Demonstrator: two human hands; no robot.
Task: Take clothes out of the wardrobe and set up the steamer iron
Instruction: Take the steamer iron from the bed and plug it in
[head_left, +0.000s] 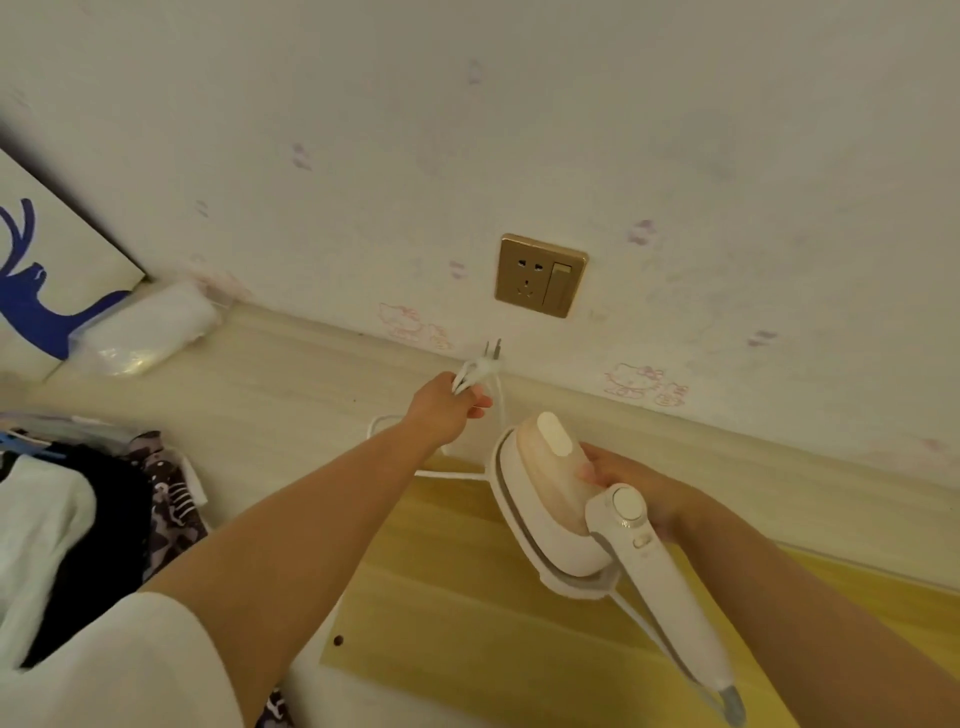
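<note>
My left hand (447, 408) grips the white plug (480, 366) of the steamer's cord, prongs pointing up toward the wall. The gold wall socket (540, 274) with its switch sits a short way above and right of the plug, apart from it. My right hand (631, 480) holds the white handheld steamer iron (563, 512) by its body, its folded handle pointing down to the right. The white cord (441, 473) loops below my left wrist. A pile of clothes (78, 525), white, black and patterned, lies at the left.
A yellow wooden board (467, 597) lies under the steamer. A pale ledge (291, 374) runs along the wall. A clear plastic bag (150, 332) and a panel with a blue deer picture (36, 291) are at the far left.
</note>
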